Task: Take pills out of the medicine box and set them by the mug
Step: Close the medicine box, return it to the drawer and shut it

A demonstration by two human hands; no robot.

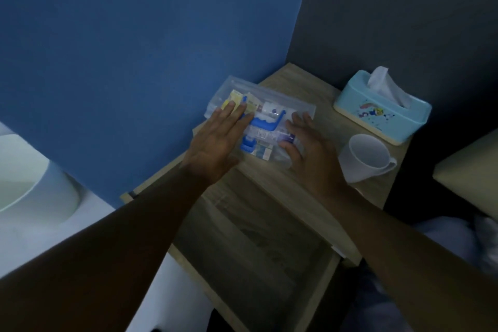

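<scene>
Hands settle on the medicine box

Left hand [215,140] and right hand [307,148] rest flat, fingers spread, gripping nothing, on the clear medicine box [272,113]; opening its lid likely comes next, white mug [363,158] waiting nearby.

Dim room. Blue wall [134,48] on left meets dark grey wall [404,21] in a corner. Light wood desk [291,83] sits in the corner, its drawer [250,250] pulled open. Cream cushion edge [469,167] far right. White rounded fixture [35,186] lower left.

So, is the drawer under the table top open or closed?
Open: the drawer is pulled out below the tabletop, and its inside is visible.
</scene>
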